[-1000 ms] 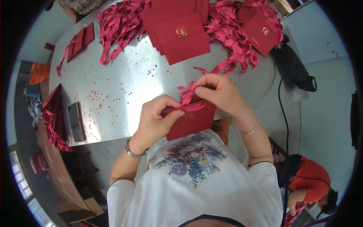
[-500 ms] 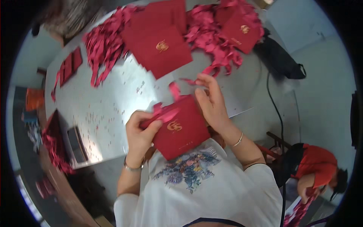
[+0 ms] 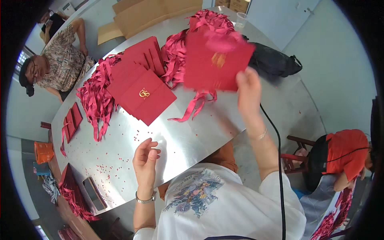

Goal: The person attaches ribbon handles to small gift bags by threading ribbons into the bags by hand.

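Observation:
My right hand is closed on the lower right edge of a flat red paper gift bag with a gold emblem. The bag is blurred and held up at the far side of the table, in front of a heap of dark pink ribbon. Near the table's front edge, my left hand is empty, its fingers apart and loosely curled. Beyond it lies a fanned stack of red gift bags, the top one with a gold emblem. A loose ribbon trails on the table below the held bag.
A ribbon pile flanks the stack. A phone and small red bits lie at the table's left. A black pouch and a clear cup stand far right. A black cable hangs beside my right arm. Other people are on both sides.
My right hand has carried the gift bag from in front of my chest to the far right of the table. My left hand has let go of it. The view has shifted.

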The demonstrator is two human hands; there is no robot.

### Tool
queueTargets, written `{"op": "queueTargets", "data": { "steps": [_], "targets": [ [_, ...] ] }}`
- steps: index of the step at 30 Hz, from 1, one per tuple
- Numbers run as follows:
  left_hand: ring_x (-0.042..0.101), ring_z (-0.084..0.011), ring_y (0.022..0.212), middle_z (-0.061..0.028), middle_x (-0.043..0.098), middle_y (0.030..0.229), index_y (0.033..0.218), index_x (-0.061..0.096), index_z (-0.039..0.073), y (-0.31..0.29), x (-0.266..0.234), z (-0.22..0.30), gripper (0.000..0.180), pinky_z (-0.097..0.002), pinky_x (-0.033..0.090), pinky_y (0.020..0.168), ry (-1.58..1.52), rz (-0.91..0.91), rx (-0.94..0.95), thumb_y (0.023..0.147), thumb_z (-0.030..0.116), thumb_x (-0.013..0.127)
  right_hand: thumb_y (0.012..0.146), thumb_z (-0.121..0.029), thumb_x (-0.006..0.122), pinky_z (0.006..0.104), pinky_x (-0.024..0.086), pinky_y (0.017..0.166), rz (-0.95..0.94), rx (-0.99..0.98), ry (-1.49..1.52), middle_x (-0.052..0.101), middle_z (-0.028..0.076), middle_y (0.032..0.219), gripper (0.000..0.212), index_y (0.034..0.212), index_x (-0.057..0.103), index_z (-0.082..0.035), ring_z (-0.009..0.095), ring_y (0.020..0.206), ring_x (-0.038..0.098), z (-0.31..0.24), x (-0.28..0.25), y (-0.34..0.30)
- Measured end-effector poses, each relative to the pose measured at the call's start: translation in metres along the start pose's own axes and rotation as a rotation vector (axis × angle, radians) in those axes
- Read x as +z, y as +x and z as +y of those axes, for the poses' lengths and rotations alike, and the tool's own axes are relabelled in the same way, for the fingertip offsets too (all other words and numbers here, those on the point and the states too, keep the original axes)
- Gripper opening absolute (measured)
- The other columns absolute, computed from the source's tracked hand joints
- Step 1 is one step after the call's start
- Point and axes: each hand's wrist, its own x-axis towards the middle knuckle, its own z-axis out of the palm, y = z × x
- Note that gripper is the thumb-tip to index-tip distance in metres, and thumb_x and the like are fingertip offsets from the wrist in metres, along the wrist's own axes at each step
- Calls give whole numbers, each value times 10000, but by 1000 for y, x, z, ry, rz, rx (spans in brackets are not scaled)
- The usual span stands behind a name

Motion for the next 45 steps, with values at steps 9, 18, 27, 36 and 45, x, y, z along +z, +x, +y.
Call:
{"op": "queueTargets", "data": {
  "steps": [9, 18, 27, 36, 45],
  "targets": [
    [570, -81, 913, -25, 639, 1082, 1176, 610, 1, 18, -4, -3, 270, -221, 462, 816, 153, 35, -3, 935, 118, 649, 846, -157, 714, 358, 520, 854, 39, 14, -499, 706, 158, 1063, 423, 1215, 605, 21, 242, 970, 679, 108, -46, 83],
    [621, -241, 973, -136, 654, 1112, 1158, 618, -6, 122, -13, 20, 300, -330, 486, 857, 766, 176, 394, 867, 59, 651, 809, -53, 626, 423, 451, 888, -643, -579, -697, 633, 116, 1053, 293, 1102, 624, -54, 289, 983, 590, 40, 21, -36],
    [578, -307, 1011, -108, 643, 1034, 1040, 676, 53, 199, 13, 39, 308, -465, 451, 864, 1461, 174, 522, 757, 160, 737, 786, -55, 600, 424, 408, 874, -1101, -603, -887, 631, 89, 961, 290, 1076, 621, -62, 283, 939, 580, 42, 45, -92],
    [657, -349, 787, -173, 680, 829, 968, 655, 24, 124, -29, 57, 228, -434, 505, 705, 1028, 150, 356, 755, 87, 708, 884, -30, 585, 387, 485, 697, -736, -142, -535, 634, 152, 853, 115, 991, 587, 12, 305, 763, 617, 9, 57, -93],
    [594, -310, 812, -140, 632, 871, 906, 650, 11, 49, -36, -3, 165, -398, 479, 764, 801, -48, 298, 749, 23, 700, 948, -58, 548, 305, 523, 703, -793, 109, -216, 681, 147, 899, 162, 1072, 623, 15, 196, 811, 674, 8, 99, -147]
  ]
}}
